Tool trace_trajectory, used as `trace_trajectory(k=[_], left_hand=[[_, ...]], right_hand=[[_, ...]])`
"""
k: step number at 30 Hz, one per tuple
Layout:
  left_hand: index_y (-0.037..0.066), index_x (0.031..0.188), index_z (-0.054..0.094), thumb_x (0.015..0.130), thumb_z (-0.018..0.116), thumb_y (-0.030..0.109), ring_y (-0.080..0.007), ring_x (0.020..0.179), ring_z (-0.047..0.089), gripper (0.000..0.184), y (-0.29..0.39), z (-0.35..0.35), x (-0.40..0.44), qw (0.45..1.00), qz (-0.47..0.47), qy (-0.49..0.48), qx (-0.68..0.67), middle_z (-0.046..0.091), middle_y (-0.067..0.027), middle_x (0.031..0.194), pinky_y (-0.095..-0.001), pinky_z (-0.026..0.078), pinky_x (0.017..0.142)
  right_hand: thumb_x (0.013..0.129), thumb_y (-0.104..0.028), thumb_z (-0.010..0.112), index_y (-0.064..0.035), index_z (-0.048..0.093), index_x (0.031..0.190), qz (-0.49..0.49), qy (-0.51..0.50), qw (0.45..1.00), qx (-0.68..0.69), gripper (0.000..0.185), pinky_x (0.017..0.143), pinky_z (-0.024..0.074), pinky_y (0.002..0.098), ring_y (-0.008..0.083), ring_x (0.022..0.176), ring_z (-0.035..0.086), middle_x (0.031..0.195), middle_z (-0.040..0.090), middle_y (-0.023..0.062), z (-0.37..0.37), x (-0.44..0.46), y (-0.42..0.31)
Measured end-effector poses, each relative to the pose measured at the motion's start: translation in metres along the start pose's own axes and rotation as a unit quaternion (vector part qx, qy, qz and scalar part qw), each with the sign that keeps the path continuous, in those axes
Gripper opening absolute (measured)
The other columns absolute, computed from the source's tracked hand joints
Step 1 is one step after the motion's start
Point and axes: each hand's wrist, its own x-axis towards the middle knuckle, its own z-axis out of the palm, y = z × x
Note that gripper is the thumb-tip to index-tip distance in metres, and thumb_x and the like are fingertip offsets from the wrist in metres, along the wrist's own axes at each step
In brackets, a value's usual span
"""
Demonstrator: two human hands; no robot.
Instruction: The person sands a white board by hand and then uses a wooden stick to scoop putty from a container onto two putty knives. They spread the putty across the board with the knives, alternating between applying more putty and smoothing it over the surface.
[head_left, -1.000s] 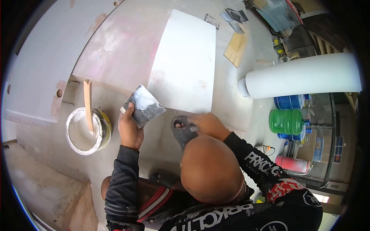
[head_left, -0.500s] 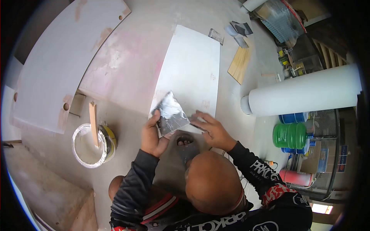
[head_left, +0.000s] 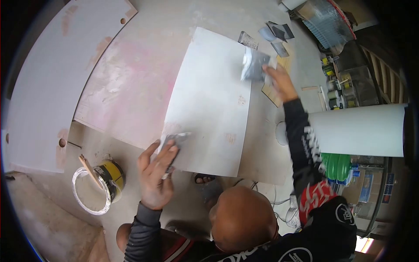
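Observation:
My left hand [head_left: 156, 177] is closed on a dark flat plate [head_left: 178, 142], tilted over the near left corner of a white panel [head_left: 214, 96]. Higher up on the right, my right hand [head_left: 283, 83] grips a flat scraper [head_left: 256, 64] with grey and white on its face, at the panel's right edge. Brownish patches mark the panel in several places. A round bucket [head_left: 115, 177] of pale paste stands to the left, a wooden stick [head_left: 90, 170] leaning in it. Motion blurs both held tools.
A large white board [head_left: 48, 83] with round holes lies at the left. Beyond the panel are a wooden piece [head_left: 271, 95] and dark sheets [head_left: 279, 31]. A big white roll [head_left: 358, 130] and green bottle [head_left: 336, 167] are at the right. A sandalled foot [head_left: 205, 185] is below the panel.
My right hand has moved up and right, away from my left hand, and now carries a wider scraper. My left hand has moved left and lower, its plate tilted more edge-on.

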Motion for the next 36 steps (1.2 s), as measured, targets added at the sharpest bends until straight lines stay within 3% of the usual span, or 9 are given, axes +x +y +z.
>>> trace_trajectory(k=[1,3,6,15,18,20,22,26,36], left_hand=[[0.005,0.125,0.062,0.083,0.055,-0.002,-0.0372,0.123,0.052,0.044,-0.004,-0.002,-0.002,1.0,-0.004,-0.001,0.001,0.062,-0.0144,0.128,-0.0446,0.039,0.103],[0.0,0.128,0.059,0.097,0.051,0.014,-0.0364,0.123,0.052,0.035,-0.012,-0.007,-0.007,0.998,-0.053,0.031,-0.024,0.061,-0.0174,0.128,-0.043,0.039,0.105],[-0.001,0.129,0.057,0.102,0.046,0.028,-0.0346,0.123,0.052,0.041,-0.022,-0.006,-0.017,0.991,-0.113,0.057,-0.039,0.061,-0.0191,0.128,-0.043,0.038,0.105],[0.003,0.131,0.057,0.102,0.045,0.029,-0.0377,0.117,0.054,0.04,-0.036,-0.001,-0.02,0.989,-0.138,0.059,-0.005,0.064,-0.0154,0.125,-0.0446,0.043,0.099],[0.003,0.131,0.057,0.102,0.045,0.029,-0.0375,0.117,0.055,0.041,-0.037,0.0,-0.014,0.989,-0.132,0.062,-0.013,0.064,-0.0155,0.126,-0.0441,0.043,0.099],[0.003,0.132,0.057,0.102,0.045,0.029,-0.0373,0.117,0.055,0.041,-0.037,0.0,-0.011,0.989,-0.131,0.064,-0.018,0.063,-0.0156,0.126,-0.0437,0.043,0.099],[0.003,0.131,0.057,0.102,0.046,0.029,-0.0366,0.117,0.055,0.041,-0.037,-0.001,-0.009,0.988,-0.142,0.065,-0.014,0.063,-0.0154,0.127,-0.043,0.043,0.099],[0.002,0.131,0.057,0.102,0.046,0.029,-0.0361,0.117,0.055,0.041,-0.04,0.001,-0.012,0.987,-0.141,0.07,-0.025,0.063,-0.0145,0.128,-0.0425,0.044,0.099],[0.002,0.131,0.057,0.102,0.046,0.03,-0.0336,0.116,0.056,0.042,-0.043,-0.002,-0.022,0.982,-0.171,0.081,-0.023,0.062,-0.0168,0.126,-0.0403,0.044,0.099]], right_hand=[[0.092,-0.012,0.057,0.0025,0.057,0.126,0.155,-0.013,0.977,0.147,0.037,0.093,0.0448,0.0338,0.021,0.111,0.058,0.115,0.065,0.0129,0.005,0.035,0.025],[0.09,-0.013,0.057,0.0008,0.056,0.128,0.081,-0.062,0.994,-0.042,0.04,0.093,0.046,0.0354,0.0336,0.107,0.062,0.113,0.066,0.022,0.006,0.083,0.074],[0.091,-0.014,0.054,-0.0015,0.056,0.129,0.028,-0.094,0.973,-0.21,0.04,0.093,0.047,0.0385,0.0425,0.105,0.06,0.112,0.063,0.0276,0.019,0.117,0.103],[0.081,-0.005,0.053,-0.0018,0.058,0.126,-0.043,-0.027,0.966,-0.254,0.046,0.103,0.0427,0.04,0.0396,0.117,0.055,0.125,0.058,0.0245,0.08,0.116,0.147],[0.079,-0.003,0.053,-0.0015,0.057,0.127,-0.028,-0.072,0.964,-0.256,0.049,0.106,0.0402,0.0387,0.0374,0.122,0.051,0.131,0.055,0.0228,0.08,0.096,0.124],[0.081,-0.006,0.052,-0.0006,0.06,0.123,-0.081,-0.045,0.965,-0.244,0.042,0.098,0.0459,0.0428,0.0391,0.111,0.058,0.121,0.06,0.0241,0.07,0.098,0.121],[0.082,-0.009,0.052,0.0009,0.061,0.12,0.105,-0.016,0.976,-0.191,0.04,0.095,0.0478,0.0457,0.0433,0.102,0.061,0.111,0.064,0.0274,0.056,0.106,0.116],[0.082,-0.017,0.051,-0.0003,0.061,0.121,0.134,-0.061,0.942,-0.302,0.044,0.094,0.048,0.0472,0.0446,0.102,0.062,0.106,0.064,0.0293,0.05,0.133,0.143],[0.082,-0.019,0.051,-0.0067,0.062,0.124,0.144,-0.067,0.94,-0.301,0.045,0.096,0.0479,0.0447,0.0413,0.105,0.062,0.111,0.064,0.0271,0.069,0.15,0.13]])
